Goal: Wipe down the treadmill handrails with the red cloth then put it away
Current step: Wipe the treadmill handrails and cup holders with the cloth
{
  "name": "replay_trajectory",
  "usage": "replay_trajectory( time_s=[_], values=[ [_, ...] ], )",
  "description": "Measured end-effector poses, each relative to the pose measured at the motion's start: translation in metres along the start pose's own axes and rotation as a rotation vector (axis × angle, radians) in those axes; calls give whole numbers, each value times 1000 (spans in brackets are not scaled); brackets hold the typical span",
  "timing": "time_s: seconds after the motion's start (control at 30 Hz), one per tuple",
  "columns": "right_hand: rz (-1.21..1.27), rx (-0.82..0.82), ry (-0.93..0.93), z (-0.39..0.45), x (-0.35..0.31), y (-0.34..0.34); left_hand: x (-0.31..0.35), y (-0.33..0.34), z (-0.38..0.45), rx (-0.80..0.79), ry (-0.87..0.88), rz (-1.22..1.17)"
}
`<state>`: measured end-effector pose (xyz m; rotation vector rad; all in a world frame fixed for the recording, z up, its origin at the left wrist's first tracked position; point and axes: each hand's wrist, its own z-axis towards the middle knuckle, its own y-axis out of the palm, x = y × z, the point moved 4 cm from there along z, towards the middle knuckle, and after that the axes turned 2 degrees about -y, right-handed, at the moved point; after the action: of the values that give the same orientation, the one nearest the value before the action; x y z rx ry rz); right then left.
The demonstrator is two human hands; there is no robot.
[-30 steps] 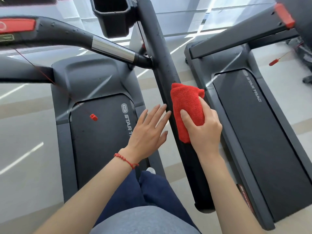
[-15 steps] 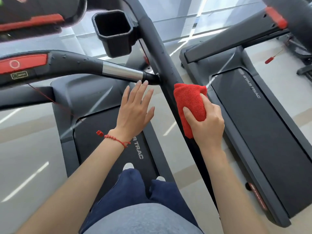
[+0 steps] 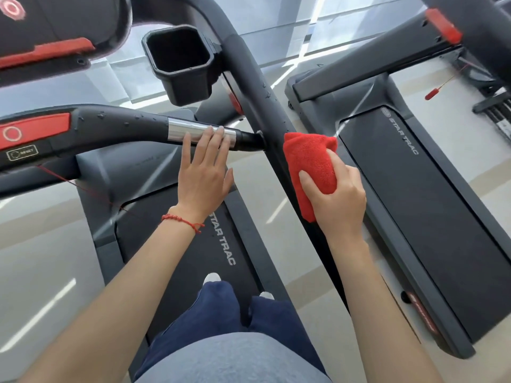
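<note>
At centre frame the left hand [image 3: 204,172] lies flat with its fingers straight and together, the fingertips [image 3: 218,131] resting on the chrome sleeve [image 3: 193,131] of the crossbar [image 3: 119,124]; it grips nothing. A red string bracelet [image 3: 181,220] circles that wrist. To the right of centre the right hand [image 3: 338,197] holds the cloth [image 3: 309,164], thumb curled over its near face and the other fingers wrapped behind, pressing the bunched red fabric against the right side of the handrail [image 3: 260,103], just below where the crossbar joins it. Water drops dot the handrail and the crossbar.

The belt [image 3: 199,261] under the person reads "STAR TRAC", and so does the neighbouring treadmill [image 3: 414,167] at the right of the frame. At the left edge a small label under a red button [image 3: 12,133] reads "RESET".

In the upper middle a black cup holder [image 3: 179,67] hangs beside the handrail; its inside is dark and nothing shows in it.
</note>
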<state>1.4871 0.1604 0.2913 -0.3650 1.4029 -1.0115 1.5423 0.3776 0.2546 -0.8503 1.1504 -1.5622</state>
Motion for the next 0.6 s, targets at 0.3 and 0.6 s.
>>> replay_trajectory(
  time_s=[0.3,0.6],
  values=[
    [-60,22,-45,-7,-1,0,-1,-1,3,30,-20,-22],
    [-77,29,-78,34,-28,31,-4,-4,6,51,2,-52]
  ],
)
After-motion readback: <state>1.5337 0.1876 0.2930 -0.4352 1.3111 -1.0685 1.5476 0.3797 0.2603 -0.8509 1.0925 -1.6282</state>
